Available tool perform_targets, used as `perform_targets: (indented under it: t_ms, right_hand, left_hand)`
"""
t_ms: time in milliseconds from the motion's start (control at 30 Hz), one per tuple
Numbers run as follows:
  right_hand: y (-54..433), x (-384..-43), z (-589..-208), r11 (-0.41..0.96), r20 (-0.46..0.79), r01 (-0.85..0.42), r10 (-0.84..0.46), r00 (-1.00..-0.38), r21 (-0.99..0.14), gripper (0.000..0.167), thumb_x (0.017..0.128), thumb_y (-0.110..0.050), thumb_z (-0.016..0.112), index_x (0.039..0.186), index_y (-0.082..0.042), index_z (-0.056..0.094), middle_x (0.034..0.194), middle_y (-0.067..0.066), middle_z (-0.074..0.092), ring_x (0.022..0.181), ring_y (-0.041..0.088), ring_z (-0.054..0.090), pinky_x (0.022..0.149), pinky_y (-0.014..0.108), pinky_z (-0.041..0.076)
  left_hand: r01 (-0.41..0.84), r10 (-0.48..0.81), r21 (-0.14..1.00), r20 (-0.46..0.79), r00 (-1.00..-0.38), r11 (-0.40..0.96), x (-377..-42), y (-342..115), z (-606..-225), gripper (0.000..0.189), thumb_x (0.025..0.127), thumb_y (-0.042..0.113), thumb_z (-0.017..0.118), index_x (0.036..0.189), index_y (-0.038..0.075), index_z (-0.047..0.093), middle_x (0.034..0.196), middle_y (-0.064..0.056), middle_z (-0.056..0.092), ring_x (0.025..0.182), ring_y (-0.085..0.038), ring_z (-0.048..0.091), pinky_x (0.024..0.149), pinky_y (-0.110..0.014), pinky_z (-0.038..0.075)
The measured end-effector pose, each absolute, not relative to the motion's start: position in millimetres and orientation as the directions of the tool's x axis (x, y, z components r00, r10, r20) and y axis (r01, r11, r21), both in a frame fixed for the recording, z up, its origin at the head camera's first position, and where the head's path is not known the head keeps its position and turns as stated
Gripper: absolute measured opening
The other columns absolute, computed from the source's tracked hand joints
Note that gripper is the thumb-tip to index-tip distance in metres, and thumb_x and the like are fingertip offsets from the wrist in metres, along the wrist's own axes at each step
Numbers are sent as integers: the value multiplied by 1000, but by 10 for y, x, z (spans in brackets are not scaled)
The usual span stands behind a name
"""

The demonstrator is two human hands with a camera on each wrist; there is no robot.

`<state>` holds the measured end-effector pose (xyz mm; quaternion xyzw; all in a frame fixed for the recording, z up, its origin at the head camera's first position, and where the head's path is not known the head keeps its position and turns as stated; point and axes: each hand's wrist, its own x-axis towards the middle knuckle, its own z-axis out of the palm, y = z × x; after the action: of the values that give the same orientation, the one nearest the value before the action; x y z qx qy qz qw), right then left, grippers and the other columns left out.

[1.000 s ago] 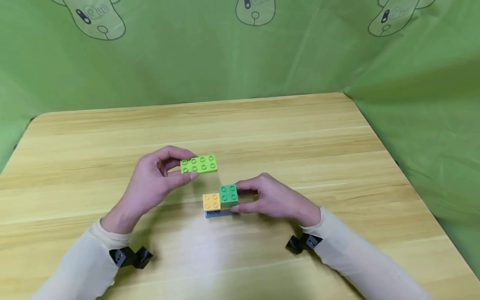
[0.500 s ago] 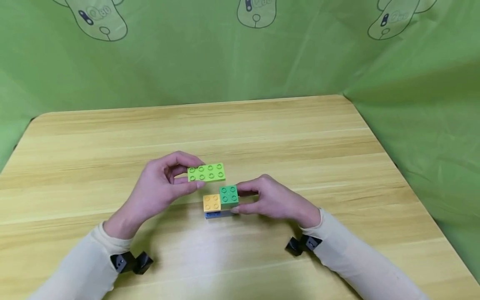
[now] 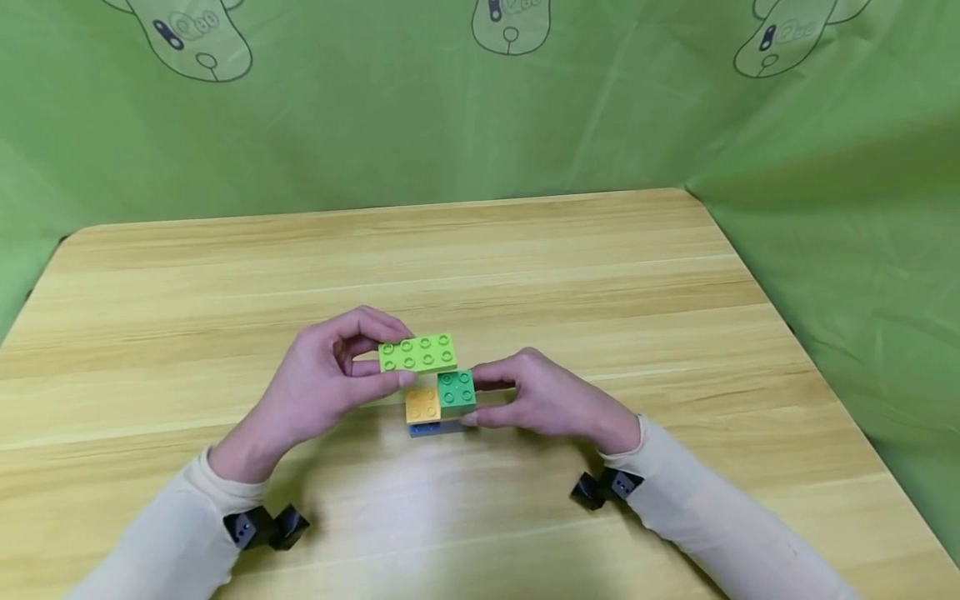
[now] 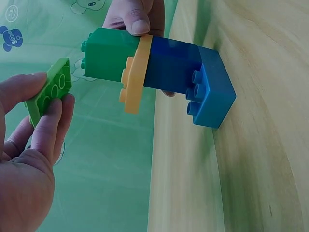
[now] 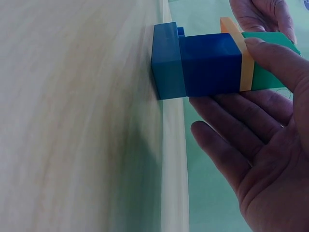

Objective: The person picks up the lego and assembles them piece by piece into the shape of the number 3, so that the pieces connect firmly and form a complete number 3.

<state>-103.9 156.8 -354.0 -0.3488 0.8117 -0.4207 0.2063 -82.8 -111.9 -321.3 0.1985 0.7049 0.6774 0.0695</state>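
My left hand (image 3: 315, 379) pinches a flat lime-green toy brick (image 3: 427, 352) by its left end, studs up, close over the back of a small brick stack. Green brick (image 3: 457, 390) tops that stack. Beneath it lies a thin orange brick (image 3: 422, 406), with its left studs bare. A dark blue brick (image 4: 174, 63) comes under the orange one, and a lighter blue brick (image 4: 215, 94) with bare studs forms the base on the table. From the right, my right hand (image 3: 551, 400) grips the stack, its thumb at the green and orange bricks in the right wrist view.
The wood-grain table (image 3: 480, 275) stretches around both hands. Green cloth (image 3: 360, 133) with printed cartoon figures hangs behind its far edge and along the right side. Black wrist devices (image 3: 258, 527) are strapped over the pale sleeves.
My left hand has moved the lime-green brick right and toward me, so it now overlaps the back of the stack in the head view. Right hand and stack stay in place.
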Motion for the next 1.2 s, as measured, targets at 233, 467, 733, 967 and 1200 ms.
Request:
perform_targets:
  t_ms: [233,467,733,967,1200]
  right_hand:
    - [1563,-1041,-3546,398,-41,-389,-740,-671,-831,36,87,-24,77,120,-11,70,115,-5,69,102,7,65,89,32,54]
    - [1564,-1039,-3539,385,-39,-383,-746,-665,-839,36,88,-25,77,121,-12,70,116,-5,68,99,8,65,88,33,55]
    - [1562,-1041,-3539,391,-40,-386,-744,-667,-835,38,87,-25,77,122,-12,69,117,-7,68,108,7,62,93,30,51]
    - [1561,-1045,-3551,390,-34,-395,-746,-665,-832,37,87,-24,77,121,-11,70,117,-7,68,109,7,62,96,29,49]
    - [1561,-1041,-3550,387,-33,-395,-748,-663,-833,35,88,-24,77,120,-13,70,115,-7,68,106,7,63,93,31,51]
  left_hand:
    - [151,392,988,153,-907,-35,-812,-1120,-3235,33,73,-20,75,100,-9,61,114,-19,58,100,-30,64,85,-38,55]
    - [131,408,990,139,-902,-48,-776,-1103,-3241,34,74,-17,77,103,-7,61,115,-19,57,101,-30,65,86,-38,55]
    - [99,400,994,112,-910,-53,-685,-1067,-3205,36,73,-17,77,103,-7,61,116,-19,56,100,-31,65,85,-38,55]
    - [202,430,979,182,-884,2,-676,-1058,-3230,34,73,-12,80,101,0,63,111,-14,60,98,-28,65,85,-37,56]
    - [264,450,965,237,-861,-3,-676,-1046,-3264,34,73,-14,80,99,2,64,109,-11,60,101,-27,61,84,-37,56]
